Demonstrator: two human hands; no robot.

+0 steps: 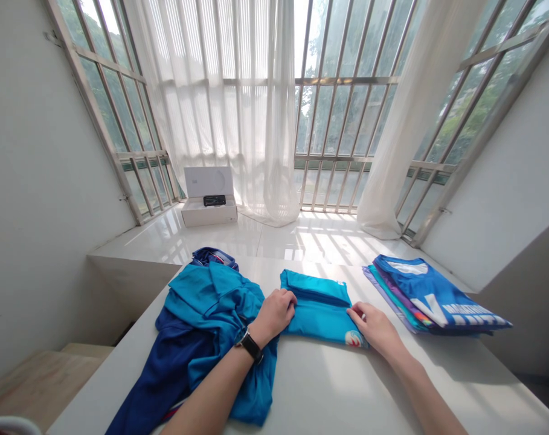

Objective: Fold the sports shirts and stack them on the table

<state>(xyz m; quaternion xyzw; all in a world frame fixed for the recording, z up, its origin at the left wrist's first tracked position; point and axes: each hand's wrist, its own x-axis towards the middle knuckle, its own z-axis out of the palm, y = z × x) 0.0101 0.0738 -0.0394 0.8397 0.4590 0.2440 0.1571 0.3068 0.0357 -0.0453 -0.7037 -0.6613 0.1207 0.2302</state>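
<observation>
A turquoise sports garment (319, 314) lies folded into a flat rectangle on the white table, with a round red-and-white emblem at its lower right corner. Whether it is a shirt or shorts cannot be made out. My left hand (274, 311), with a black-strapped watch on its wrist, has its fingers closed on the left edge. At the opposite edge, my right hand (371, 326) pinches the fabric between thumb and fingers. A loose heap of teal and navy clothes (215, 320) sits under and beside my left forearm.
On the right rests a neat stack of folded shirts (432, 293), a blue one on top. The white table (328, 393) meets a tiled window ledge (274, 241). An open white box (209, 214) holding a black device stands there, near sheer curtains (265, 121) and barred windows.
</observation>
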